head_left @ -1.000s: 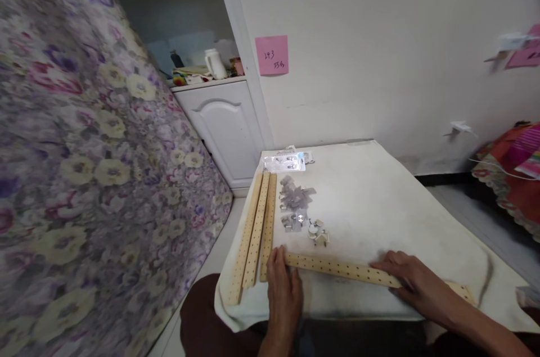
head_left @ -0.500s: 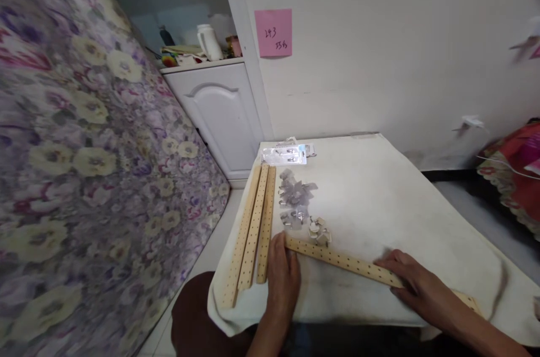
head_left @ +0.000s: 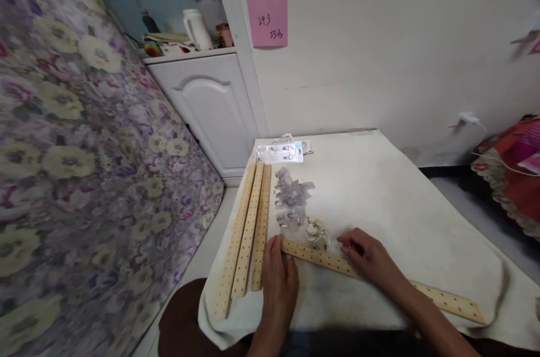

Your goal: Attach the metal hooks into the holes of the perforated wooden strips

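A long wooden strip with rows of holes [head_left: 439, 296] lies slanted across the near edge of a white cloth-covered table [head_left: 392, 199]. My left hand [head_left: 279, 275] presses on its left end with fingers together and flat. My right hand [head_left: 369, 258] rests on the strip's middle, fingers curled loosely over it, close to a small pile of pale hardware pieces [head_left: 316, 230]. Three more perforated wooden strips [head_left: 248, 227] lie side by side along the table's left edge.
Small clear bags of metal fittings [head_left: 291, 197] and a blister pack [head_left: 280, 152] lie behind the pile. A floral mattress [head_left: 84, 149] leans at the left. A white cabinet [head_left: 206, 104] stands behind, a pink note [head_left: 267, 19] sticks on the wall, red fabric [head_left: 512, 177] lies right.
My right hand has slid left along the slanted strip, from its right part to its middle near the hardware pile. The left hand stays on the strip's left end. The view shifted.
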Action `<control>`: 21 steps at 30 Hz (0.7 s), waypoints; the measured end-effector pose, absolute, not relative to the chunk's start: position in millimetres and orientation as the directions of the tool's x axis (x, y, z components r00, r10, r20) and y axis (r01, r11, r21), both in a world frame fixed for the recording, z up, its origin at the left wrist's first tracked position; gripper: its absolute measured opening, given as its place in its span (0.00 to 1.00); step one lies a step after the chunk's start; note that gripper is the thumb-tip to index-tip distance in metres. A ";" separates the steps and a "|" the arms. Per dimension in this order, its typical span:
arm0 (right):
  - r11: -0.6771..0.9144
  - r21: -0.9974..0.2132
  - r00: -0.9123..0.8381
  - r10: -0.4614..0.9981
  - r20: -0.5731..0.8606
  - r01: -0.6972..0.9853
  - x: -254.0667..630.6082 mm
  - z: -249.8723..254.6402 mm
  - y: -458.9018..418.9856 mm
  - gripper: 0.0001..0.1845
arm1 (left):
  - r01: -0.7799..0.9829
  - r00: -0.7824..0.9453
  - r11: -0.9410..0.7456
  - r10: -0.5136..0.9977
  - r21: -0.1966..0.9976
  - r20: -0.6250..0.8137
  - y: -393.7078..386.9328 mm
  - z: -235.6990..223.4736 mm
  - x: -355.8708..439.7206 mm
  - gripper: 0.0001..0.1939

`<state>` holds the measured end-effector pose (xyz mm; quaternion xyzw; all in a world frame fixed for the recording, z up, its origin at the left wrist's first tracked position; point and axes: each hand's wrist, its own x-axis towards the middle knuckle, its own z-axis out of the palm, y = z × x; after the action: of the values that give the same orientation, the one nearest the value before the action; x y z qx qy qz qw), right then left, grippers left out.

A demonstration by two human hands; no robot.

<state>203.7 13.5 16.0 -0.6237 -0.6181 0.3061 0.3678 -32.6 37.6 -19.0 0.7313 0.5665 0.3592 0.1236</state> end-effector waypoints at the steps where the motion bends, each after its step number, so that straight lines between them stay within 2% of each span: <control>1: 0.041 -0.842 0.046 0.996 0.078 0.537 196.4 12.2 20.5 0.12 | 0.737 0.098 -0.327 0.918 0.592 0.385 37.8 -18.5 -32.7 0.24; 5: 0.050 -0.837 0.072 0.992 0.106 0.545 179.2 -1.9 37.0 0.13 | 0.727 0.100 -0.332 0.917 0.601 0.386 38.5 -18.5 -33.4 0.23; 9: 0.015 -0.831 0.112 0.989 0.093 0.556 175.9 -8.2 41.3 0.08 | 0.724 0.108 -0.347 0.911 0.596 0.398 40.1 -21.1 -34.4 0.23; 13: -0.010 -0.881 0.154 0.986 0.071 0.473 174.9 -8.6 42.5 0.05 | 0.710 0.105 -0.369 0.897 0.600 0.429 41.5 -24.3 -34.9 0.24; 18: 0.025 -0.925 0.185 0.977 0.102 0.380 174.9 -7.3 40.4 0.07 | 0.700 0.105 -0.389 0.886 0.599 0.452 41.6 -26.4 -35.6 0.24; 21: -0.014 -0.944 0.223 0.973 0.064 0.330 177.3 -8.1 39.8 0.07 | 0.701 0.100 -0.379 0.891 0.604 0.443 41.5 -26.6 -35.9 0.24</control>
<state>177.3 39.8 -8.1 -0.6246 -0.5214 0.3415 0.4705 -35.9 41.5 -26.6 0.7318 0.5439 0.3924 0.1209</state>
